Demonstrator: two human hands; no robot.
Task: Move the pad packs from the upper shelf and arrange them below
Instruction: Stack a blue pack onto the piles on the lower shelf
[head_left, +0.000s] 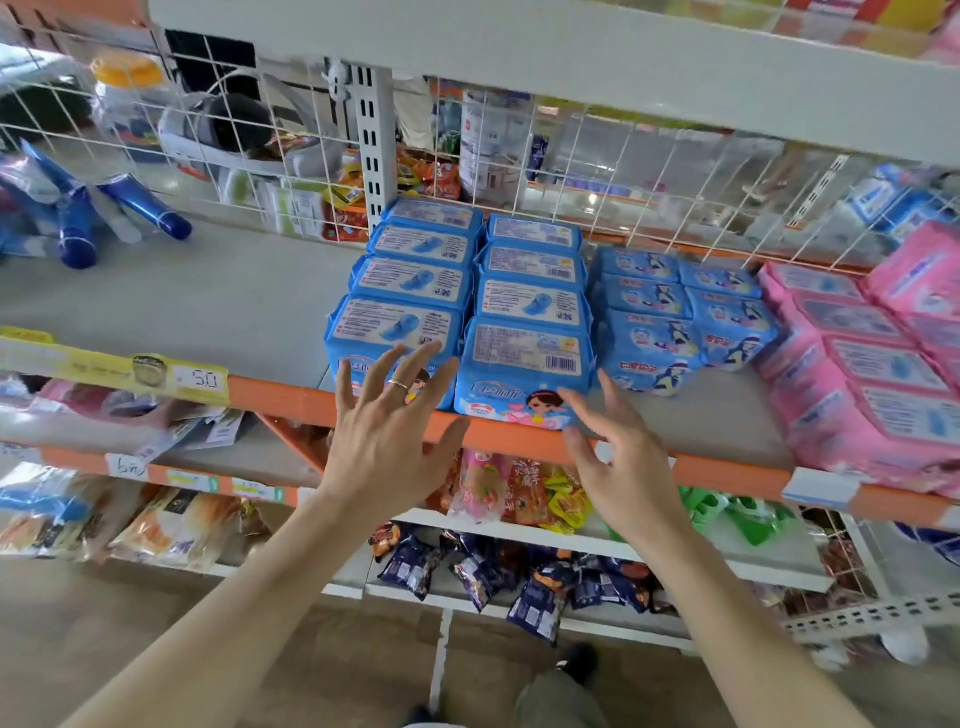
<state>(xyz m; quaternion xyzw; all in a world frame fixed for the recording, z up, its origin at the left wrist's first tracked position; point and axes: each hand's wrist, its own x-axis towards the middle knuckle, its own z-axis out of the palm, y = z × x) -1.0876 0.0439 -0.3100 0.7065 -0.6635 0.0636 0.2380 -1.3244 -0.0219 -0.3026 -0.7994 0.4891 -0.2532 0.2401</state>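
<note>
Ahead, grey shelf (208, 296), orange lip (291, 399); blue pad packs (524, 304) rowed; left hand (387, 441), right hand (626, 465) spread, empty.

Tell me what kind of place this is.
Most likely a small shop or convenience store: tiered metal shelves, a price label on a shelf's front edge, blue pad packs stacked in rows, and snack packets on the shelves below.
</note>
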